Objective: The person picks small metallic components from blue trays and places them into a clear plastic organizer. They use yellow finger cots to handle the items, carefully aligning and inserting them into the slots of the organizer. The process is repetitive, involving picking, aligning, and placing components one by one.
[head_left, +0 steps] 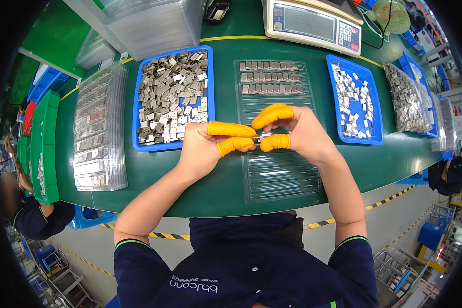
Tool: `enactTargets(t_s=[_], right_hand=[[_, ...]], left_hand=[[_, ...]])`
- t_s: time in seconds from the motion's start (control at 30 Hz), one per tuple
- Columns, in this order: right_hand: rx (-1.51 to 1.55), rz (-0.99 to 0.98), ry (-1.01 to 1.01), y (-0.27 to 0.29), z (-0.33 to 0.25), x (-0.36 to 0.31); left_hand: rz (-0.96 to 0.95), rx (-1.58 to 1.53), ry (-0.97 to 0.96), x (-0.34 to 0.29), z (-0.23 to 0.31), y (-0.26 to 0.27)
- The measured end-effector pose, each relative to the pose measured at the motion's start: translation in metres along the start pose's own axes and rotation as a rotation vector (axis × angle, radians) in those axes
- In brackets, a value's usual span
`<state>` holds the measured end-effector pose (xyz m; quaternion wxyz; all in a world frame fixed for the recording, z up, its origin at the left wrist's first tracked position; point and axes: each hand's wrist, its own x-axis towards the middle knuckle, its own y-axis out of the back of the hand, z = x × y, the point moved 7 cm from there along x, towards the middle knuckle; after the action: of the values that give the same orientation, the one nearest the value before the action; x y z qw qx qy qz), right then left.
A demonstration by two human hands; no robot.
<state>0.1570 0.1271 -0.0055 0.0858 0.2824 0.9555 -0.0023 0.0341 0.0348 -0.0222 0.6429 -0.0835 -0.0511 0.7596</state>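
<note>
My left hand (201, 146) and my right hand (307, 134) meet over the middle of the table, yellow finger cots on thumbs and forefingers. Both pinch a small silver-and-white part (262, 137) between their fingertips; its exact shape is mostly hidden. Beneath them lies a clear ribbed plastic tray (282, 179), its far end filled with rows of small metal pieces with thin reddish wires (270, 77). To the left, a blue tray (210, 77) is heaped with flat silver metal shells (172, 92). On the right, another blue tray (378, 120) holds scattered small white connectors (351, 97).
A stack of filled clear trays (100, 128) stands at left, beside a green bin (45, 133). Tall clear plastic trays (154, 28) and a weighing scale (313, 25) line the back. A bag of metal parts (405, 97) lies far right. Other people sit at both sides.
</note>
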Motion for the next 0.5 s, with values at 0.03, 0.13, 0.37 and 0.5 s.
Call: enactTargets(t_s=[0.03, 0.13, 0.37, 0.5], right_hand=[[0.049, -0.049, -0.017, -0.003, 0.002, 0.000], [0.181, -0.101, -0.138, -0.009, 0.010, -0.003], [0.040, 0.059, 0.132, -0.004, -0.007, -0.002], [-0.396, 0.303, 0.341, 0.012, -0.041, 0.005]], left_hand=[[-0.015, -0.017, 0.000, -0.001, 0.000, 0.000], [-0.024, -0.057, 0.009, -0.002, -0.001, -0.001], [0.059, 0.037, -0.100, -0.001, 0.013, 0.003], [0.254, 0.156, -0.248, 0.002, 0.028, 0.013]])
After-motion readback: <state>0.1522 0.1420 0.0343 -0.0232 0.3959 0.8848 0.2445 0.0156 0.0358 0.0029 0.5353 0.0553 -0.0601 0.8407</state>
